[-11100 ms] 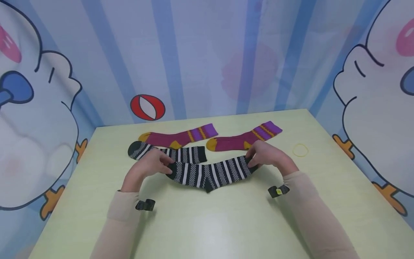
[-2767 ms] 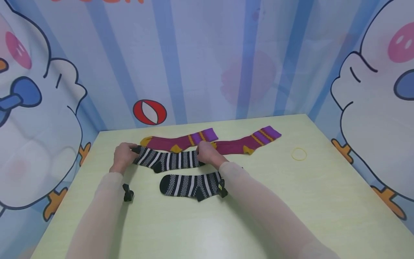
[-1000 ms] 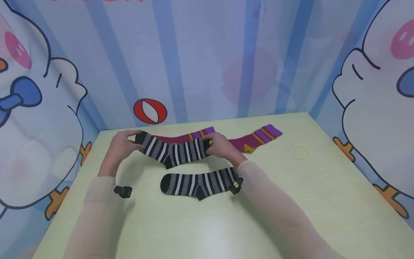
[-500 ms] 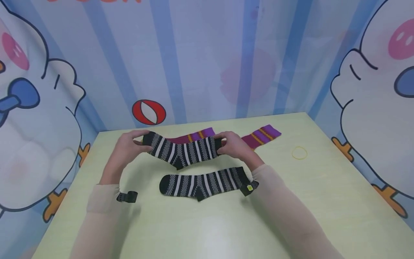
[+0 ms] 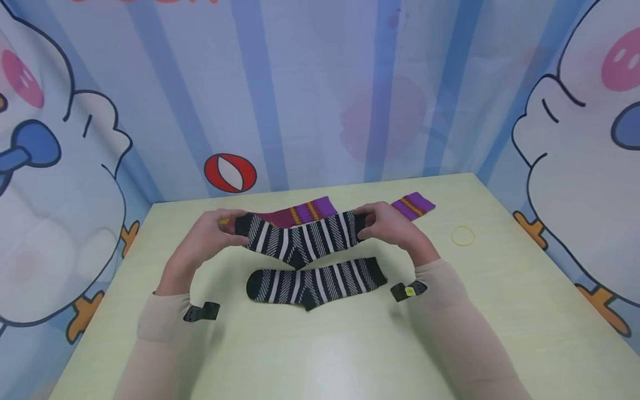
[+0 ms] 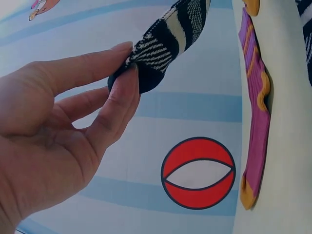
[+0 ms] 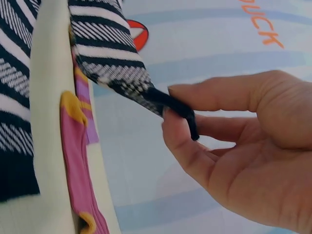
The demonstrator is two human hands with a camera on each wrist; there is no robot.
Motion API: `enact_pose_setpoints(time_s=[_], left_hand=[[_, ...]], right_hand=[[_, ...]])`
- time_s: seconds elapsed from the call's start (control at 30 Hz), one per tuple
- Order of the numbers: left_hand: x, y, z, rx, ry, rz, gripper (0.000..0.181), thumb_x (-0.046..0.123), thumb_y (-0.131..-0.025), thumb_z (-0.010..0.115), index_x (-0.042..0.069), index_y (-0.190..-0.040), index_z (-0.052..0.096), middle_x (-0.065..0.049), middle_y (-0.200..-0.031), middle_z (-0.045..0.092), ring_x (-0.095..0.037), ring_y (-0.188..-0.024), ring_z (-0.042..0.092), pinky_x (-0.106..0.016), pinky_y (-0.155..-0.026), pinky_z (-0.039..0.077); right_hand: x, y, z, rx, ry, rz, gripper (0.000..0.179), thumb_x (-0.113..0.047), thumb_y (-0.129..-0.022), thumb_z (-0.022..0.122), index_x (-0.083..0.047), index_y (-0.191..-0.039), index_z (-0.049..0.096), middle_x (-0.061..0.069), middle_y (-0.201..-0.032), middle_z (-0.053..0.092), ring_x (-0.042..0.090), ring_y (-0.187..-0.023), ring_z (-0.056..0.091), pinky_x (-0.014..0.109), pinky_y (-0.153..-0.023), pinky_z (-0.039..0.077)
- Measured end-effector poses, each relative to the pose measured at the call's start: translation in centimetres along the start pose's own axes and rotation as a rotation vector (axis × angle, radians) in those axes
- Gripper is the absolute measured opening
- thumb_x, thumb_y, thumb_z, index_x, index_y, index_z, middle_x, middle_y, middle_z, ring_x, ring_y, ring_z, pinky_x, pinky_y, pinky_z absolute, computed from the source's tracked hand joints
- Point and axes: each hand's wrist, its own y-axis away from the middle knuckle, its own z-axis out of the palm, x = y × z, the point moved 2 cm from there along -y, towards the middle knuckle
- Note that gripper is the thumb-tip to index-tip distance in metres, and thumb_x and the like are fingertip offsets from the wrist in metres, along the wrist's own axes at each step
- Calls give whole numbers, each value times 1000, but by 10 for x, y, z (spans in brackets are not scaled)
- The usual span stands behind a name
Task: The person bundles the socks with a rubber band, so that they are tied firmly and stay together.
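Observation:
A black-and-white striped sock point(image 5: 305, 240) hangs stretched between both hands, above the table. My left hand point(image 5: 207, 239) pinches its dark toe end, as the left wrist view shows with the sock's toe point(image 6: 151, 78) between thumb and fingers. With thumb and fingers my right hand point(image 5: 392, 226) pinches the dark cuff point(image 7: 178, 108) at the other end. A matching striped sock point(image 5: 315, 284) lies flat on the table just nearer, toe to the left. In the head view the held sock's heel slightly overlaps that sock's upper edge.
Behind the held sock lie two maroon socks with purple cuffs, a left one point(image 5: 320, 210) and a right one point(image 5: 414, 205), both partly hidden. A thin yellow ring point(image 5: 463, 236) lies at the right on the table point(image 5: 320, 355). A printed curtain point(image 5: 320, 100) stands behind.
The far striped sock was gripped at both ends, lifted off the table, and carried right and nearer, over the matching sock. Earlier, the hands held the nearer striped sock, which now lies flat.

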Motion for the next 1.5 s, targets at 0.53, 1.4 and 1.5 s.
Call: enact_pose_setpoints(time_s=[0.53, 1.4, 1.5], left_hand=[[2, 13, 26, -189, 8, 117, 56, 1, -84, 78, 8, -137, 59, -20, -137, 51, -31, -101, 65, -41, -83, 57], [-29, 4, 47, -327, -133, 11, 51, 7, -81, 83, 5, -129, 66, -18, -137, 55, -25, -98, 60, -49, -92, 51], [-33, 3, 49, -343, -126, 11, 50, 7, -81, 83, 4, -128, 66, -18, -137, 54, -25, -98, 60, -51, -95, 49]], right_hand=[[18, 19, -18, -193, 127, -90, 54, -2, -80, 78, 1, -132, 63, 12, -116, 68, 25, -94, 63, 37, -79, 55], [45, 18, -14, -377, 95, -24, 49, 0, -79, 79, 0, -126, 67, 8, -117, 69, 25, -99, 66, 41, -92, 51], [49, 16, -11, -395, 86, -19, 49, -1, -78, 79, 0, -125, 67, 8, -118, 68, 26, -101, 65, 43, -93, 51]])
